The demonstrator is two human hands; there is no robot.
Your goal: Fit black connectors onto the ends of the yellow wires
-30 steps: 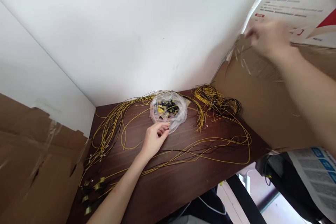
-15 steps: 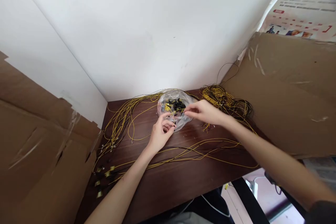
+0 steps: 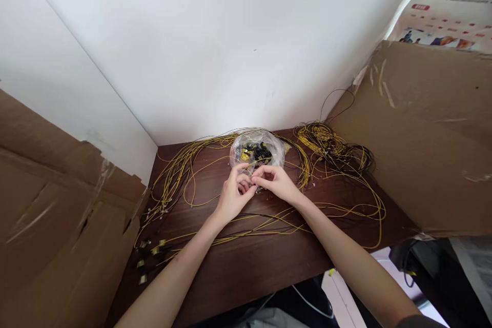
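Observation:
My left hand [image 3: 233, 193] is closed in a pinch on a thin yellow wire, part of which shows above the fingertips. Close against it, my right hand [image 3: 275, 183] has thumb and forefinger pressed together at the same spot; what they pinch is too small to make out. Just behind both hands sits an open clear plastic bag [image 3: 277, 147], holding small black parts [image 3: 262, 152] and yellow pieces [image 3: 245, 154]. The hands cover the bag's near edge.
Long yellow and black wires [image 3: 169, 184] curve along the left and back of the dark wooden table [image 3: 246, 261]. A tangled wire coil [image 3: 321, 138] lies at the back right. Yellow-tagged black ends [image 3: 143, 264] rest at the front left. Cardboard panels [image 3: 434, 143] flank both sides before a white wall [image 3: 215, 51].
My right hand has moved left and toward me, from the bag's right side to meet my left hand's fingertips. My left hand has stayed nearly in place. The view has shifted slightly.

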